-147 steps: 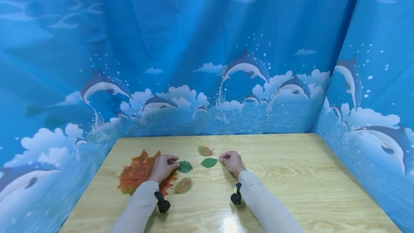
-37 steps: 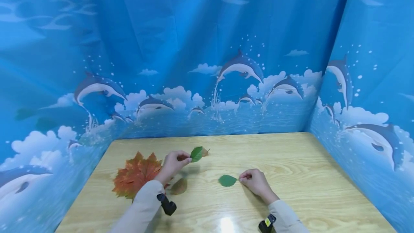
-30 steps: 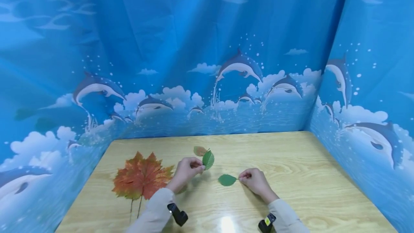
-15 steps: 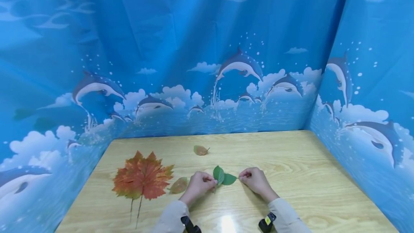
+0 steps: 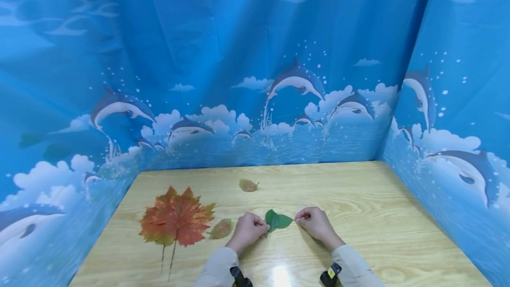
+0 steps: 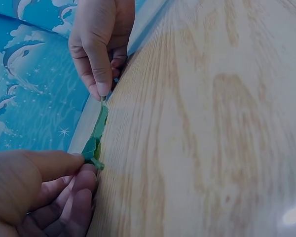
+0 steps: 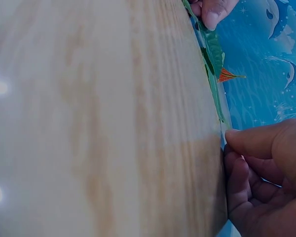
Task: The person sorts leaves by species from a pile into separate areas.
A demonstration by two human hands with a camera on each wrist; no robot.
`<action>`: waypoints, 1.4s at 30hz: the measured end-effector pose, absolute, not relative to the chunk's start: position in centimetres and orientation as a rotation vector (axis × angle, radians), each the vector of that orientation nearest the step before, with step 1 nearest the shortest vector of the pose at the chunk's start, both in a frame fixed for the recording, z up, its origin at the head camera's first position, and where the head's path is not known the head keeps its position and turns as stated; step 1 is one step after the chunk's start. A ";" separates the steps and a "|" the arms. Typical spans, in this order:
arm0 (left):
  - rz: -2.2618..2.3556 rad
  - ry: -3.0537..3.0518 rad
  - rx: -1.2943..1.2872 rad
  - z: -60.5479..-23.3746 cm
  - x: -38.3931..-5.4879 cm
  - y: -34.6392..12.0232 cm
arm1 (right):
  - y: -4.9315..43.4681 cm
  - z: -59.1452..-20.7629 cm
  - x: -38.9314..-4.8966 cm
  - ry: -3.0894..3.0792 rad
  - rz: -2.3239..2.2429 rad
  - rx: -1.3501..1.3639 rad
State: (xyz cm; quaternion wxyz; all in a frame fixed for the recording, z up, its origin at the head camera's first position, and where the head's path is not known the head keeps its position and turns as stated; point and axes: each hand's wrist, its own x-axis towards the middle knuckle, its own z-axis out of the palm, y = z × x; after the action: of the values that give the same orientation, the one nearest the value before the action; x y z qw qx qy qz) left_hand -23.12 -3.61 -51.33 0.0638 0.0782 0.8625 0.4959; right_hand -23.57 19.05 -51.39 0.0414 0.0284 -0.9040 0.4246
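Observation:
My left hand pinches one green leaf between thumb and forefinger. That leaf overlaps the left part of a second green leaf, which lies low over the wooden table. Thumb and forefinger of my right hand pinch the second leaf's thin stem at its right end. In the right wrist view the upper leaf tilts up over the lower one. The left wrist view shows both leaves edge-on, bunched near the left fingertips.
A fan of orange-red maple leaves with long stems lies on the left of the table. Beside it is a brownish-green leaf, and a similar leaf lies farther back. Blue dolphin-print curtains border the table.
My left hand has carried its green leaf from near the maple leaves rightward and down onto the second leaf. Earlier, the right hand drew the second leaf right and nearer; lately it stays put.

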 end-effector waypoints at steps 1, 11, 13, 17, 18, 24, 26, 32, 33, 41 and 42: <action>1.494 2.603 0.229 -51.3 -23.1 -3.6 | 19.0 -51.4 -23.6 -2.768 1.300 0.086; 1.459 2.622 0.217 -51.0 -22.9 -3.6 | 19.0 -51.4 -23.5 -2.765 1.299 0.083; 1.465 2.623 0.227 -51.0 -22.9 -3.7 | 19.0 -51.4 -23.5 -2.765 1.295 0.089; 1.504 2.586 0.259 -50.9 -22.8 -4.1 | 19.0 -51.5 -23.5 -2.764 1.291 0.095; 1.506 2.585 0.263 -50.8 -22.7 -4.3 | 19.0 -51.5 -23.5 -2.764 1.289 0.096; 1.494 2.669 0.273 -49.1 -22.5 -5.9 | 19.0 -51.5 -23.5 -2.768 1.285 0.094; 1.475 2.716 0.266 -48.1 -22.5 -6.8 | 19.0 -51.5 -23.5 -2.770 1.288 0.088; 1.402 2.906 0.197 -46.0 -22.2 -10.1 | 19.0 -51.7 -23.5 -2.767 1.300 0.090; 1.403 2.933 0.177 -45.9 -22.0 -10.7 | 19.0 -51.7 -23.5 -2.766 1.301 0.091; 1.389 3.052 -0.008 -46.4 -20.0 -14.9 | 19.1 -51.5 -23.4 -2.771 1.308 0.094; 1.376 3.064 -0.013 -46.7 -19.7 -15.2 | 19.1 -51.4 -23.4 -2.771 1.310 0.094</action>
State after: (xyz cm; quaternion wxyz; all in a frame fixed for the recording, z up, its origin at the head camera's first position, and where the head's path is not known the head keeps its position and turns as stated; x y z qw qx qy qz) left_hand -19.73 -15.22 -46.75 -0.1084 -0.0039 0.9068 0.4073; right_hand -23.38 19.08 -51.44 0.0378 0.0306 -0.9030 0.4268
